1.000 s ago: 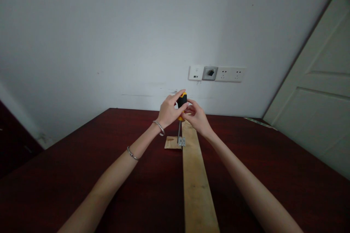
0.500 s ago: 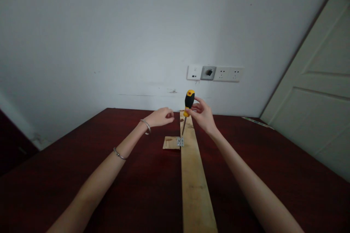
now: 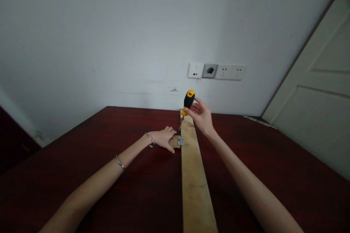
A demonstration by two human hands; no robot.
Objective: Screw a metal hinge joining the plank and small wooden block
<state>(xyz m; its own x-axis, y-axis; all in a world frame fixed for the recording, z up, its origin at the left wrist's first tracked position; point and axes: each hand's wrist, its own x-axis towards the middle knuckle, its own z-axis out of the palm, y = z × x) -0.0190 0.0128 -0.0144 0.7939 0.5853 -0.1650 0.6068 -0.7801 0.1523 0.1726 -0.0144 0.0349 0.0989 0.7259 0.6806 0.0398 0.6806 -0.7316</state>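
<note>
A long pale wooden plank [image 3: 195,182] lies on the dark red table [image 3: 131,189], running away from me. A small metal hinge [image 3: 180,140] joins its left edge to a small wooden block [image 3: 175,141]. My left hand [image 3: 163,138] rests on that block, fingers curled around it. Above the plank's far end my right hand [image 3: 200,115] grips a screwdriver [image 3: 188,100] with a black and yellow handle. It is tilted, and its tip hangs just above the hinge without touching it.
A white wall stands behind the table with a row of sockets [image 3: 217,71]. A pale panelled door [image 3: 314,94] is at the right. A thin strip [image 3: 258,121] lies at the table's far right edge.
My left hand let go of the screwdriver handle and dropped onto the small block. My right hand lifted the screwdriver off the hinge and tilted it.
</note>
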